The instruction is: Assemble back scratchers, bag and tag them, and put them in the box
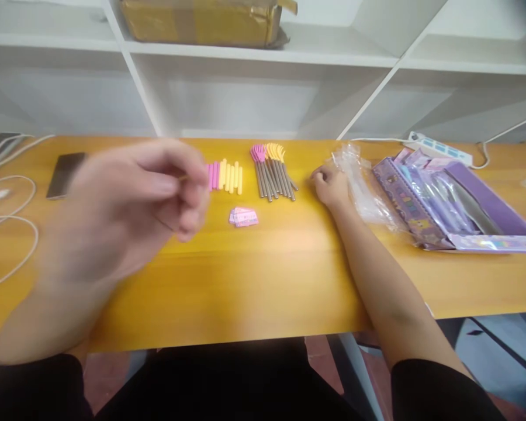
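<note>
My left hand [135, 204] is raised close to the camera above the left part of the table, slightly blurred. Its fingers curl inward and I see nothing in them. My right hand [330, 182] rests on the table in a loose fist beside a clear plastic bag [362, 187]. Between the hands lie several back scratchers [273, 172] with metal rods and pink or yellow claw heads. Left of them is a row of pink and yellow tubes [230, 177], partly behind my left hand. A few small pink cards [244, 217] lie in front, fanned over each other.
An open purple box [433, 216] holding plastic-wrapped items stands at the right. Behind it is a white power strip [440, 149]. A dark phone [65, 174] and a white cable [21, 219] lie at the left. White shelves [263, 55] with a taped carton [201, 22] rise behind the table.
</note>
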Tool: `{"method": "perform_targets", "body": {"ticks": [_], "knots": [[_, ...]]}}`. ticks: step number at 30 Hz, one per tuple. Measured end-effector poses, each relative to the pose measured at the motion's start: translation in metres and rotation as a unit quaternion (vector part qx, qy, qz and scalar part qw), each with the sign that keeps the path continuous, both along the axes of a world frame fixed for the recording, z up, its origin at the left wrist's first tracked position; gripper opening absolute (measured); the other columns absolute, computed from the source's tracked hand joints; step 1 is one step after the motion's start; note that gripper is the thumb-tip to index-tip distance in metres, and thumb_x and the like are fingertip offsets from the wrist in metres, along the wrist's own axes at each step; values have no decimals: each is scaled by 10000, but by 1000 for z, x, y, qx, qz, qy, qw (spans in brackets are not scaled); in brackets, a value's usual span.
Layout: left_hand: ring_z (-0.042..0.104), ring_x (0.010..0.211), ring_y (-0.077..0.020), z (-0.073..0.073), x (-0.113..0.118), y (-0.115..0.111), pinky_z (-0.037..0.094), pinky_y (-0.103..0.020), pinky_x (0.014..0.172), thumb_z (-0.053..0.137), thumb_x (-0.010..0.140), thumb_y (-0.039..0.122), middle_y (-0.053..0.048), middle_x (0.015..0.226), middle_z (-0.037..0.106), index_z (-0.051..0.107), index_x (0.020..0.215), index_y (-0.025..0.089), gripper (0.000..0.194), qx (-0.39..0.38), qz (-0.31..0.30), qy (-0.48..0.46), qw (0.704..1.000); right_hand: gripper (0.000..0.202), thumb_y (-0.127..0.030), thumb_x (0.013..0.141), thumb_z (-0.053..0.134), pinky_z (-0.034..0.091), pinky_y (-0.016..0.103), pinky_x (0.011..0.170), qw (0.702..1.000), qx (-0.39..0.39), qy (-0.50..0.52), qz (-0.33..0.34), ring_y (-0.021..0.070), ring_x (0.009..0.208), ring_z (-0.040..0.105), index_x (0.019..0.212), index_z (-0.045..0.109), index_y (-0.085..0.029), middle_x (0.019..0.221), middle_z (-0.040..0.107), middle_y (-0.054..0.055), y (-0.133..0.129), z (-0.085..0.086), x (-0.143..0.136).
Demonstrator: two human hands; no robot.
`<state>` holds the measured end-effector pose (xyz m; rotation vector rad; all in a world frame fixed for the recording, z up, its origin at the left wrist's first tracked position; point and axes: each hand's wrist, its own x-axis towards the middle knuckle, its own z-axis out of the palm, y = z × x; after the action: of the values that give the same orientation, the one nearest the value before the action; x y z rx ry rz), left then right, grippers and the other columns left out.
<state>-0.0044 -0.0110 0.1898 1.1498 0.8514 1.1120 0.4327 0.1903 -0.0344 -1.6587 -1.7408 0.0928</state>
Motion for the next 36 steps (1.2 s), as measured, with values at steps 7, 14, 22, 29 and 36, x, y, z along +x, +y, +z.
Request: {"method": "perform_targets", "body": {"ticks": [7, 14, 22, 29, 36], "knots": [[601, 593, -138, -6, 25, -2, 504, -257, 487, 700, 966, 223, -35, 722, 610, 738, 795, 181, 181, 79, -71, 23, 994, 291, -268, 908, 495, 558, 367, 874, 1000, -14, -15, 2, 284, 914, 750, 882, 773, -185, 957, 831, 123, 1, -1, -1], [618, 622, -179, -13, 18, -2, 582, -356, 593, 608, 1090, 385, -31, 702, 534, 673, 752, 203, 389, 147, -63, 56, 986, 310, -278, 914, 483, 557, 368, 873, 1000, -14, -27, 6, 278, 906, 745, 890, 778, -187, 969, 830, 125, 3, -3, 0], [685, 1185, -263, -62, -19, 99, 625, -435, 991, 877, 880, 377, -42, 1152, 671, 747, 1130, 296, 293, 349, 103, 182, 913, 291, -252, 912, 490, 553, 361, 868, 999, -18, -38, 10, 281, 900, 734, 898, 771, -177, 977, 829, 139, 6, -3, -1], [662, 957, -231, -183, -105, 211, 579, -453, 1046, 694, 931, 238, -51, 874, 619, 604, 764, 210, 192, 186, 337, 398, 833, 266, -236, 917, 486, 528, 339, 841, 998, -30, -47, 18, 272, 893, 729, 879, 745, -188, 961, 821, 128, 5, -1, -3], [649, 1006, -248, -196, -104, 203, 541, -435, 1042, 564, 972, 228, -98, 1086, 676, 707, 1050, 205, 165, 234, 240, 516, 788, 252, -241, 928, 495, 517, 368, 828, 997, -26, -65, 14, 294, 896, 728, 892, 740, -197, 979, 820, 143, 1, 5, -9]]}}
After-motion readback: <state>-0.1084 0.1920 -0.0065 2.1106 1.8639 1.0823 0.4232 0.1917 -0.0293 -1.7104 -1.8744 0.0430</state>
